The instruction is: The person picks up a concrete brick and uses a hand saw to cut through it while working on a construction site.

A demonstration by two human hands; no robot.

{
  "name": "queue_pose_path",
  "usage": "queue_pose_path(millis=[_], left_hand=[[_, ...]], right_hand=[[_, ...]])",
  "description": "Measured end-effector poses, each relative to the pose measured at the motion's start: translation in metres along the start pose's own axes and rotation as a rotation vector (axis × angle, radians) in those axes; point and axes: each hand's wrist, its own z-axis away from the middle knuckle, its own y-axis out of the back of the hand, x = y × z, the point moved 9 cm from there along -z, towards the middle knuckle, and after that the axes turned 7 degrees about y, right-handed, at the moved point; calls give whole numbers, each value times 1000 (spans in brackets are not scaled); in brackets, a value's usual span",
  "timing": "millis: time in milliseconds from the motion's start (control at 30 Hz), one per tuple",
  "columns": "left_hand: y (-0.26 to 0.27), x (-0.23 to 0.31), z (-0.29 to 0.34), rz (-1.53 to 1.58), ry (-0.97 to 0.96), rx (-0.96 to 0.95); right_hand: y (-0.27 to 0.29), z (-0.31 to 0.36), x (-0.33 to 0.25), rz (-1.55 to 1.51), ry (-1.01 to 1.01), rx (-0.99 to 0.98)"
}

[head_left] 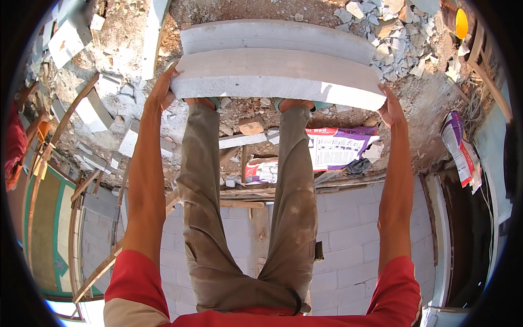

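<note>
A long, pale grey aerated concrete block (278, 68) spans the space between my hands, above my feet. At its left end my left hand (163, 90) is closed, the fingers pressed on the end face. My right hand (390, 107) grips the opposite end in the same way. Just beyond it lies a second block (278, 37) of like shape, partly covered by the held one. Whether the two blocks touch I cannot tell.
Broken block rubble (400, 41) is heaped at the far right. A long pale strip (155, 38) lies at the far left. Torn printed bags (340, 147) lie by my legs, near a block wall (348, 218). Wooden poles (103, 267) lean on the left.
</note>
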Motion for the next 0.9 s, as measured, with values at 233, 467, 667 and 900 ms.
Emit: queue_pose_path(millis=[233,467,667,900], left_hand=[[10,-5,-4,317,-281,47],[17,-25,-29,465,-388,176],[-11,-33,-20,518,-258,315],[19,-45,-41,408,-309,328]], right_hand=[[-4,-2,26,-280,257,-140],[-13,-12,41,-225,344,31],[-5,-9,30,73,455,244],[-26,-7,24,47,534,262]])
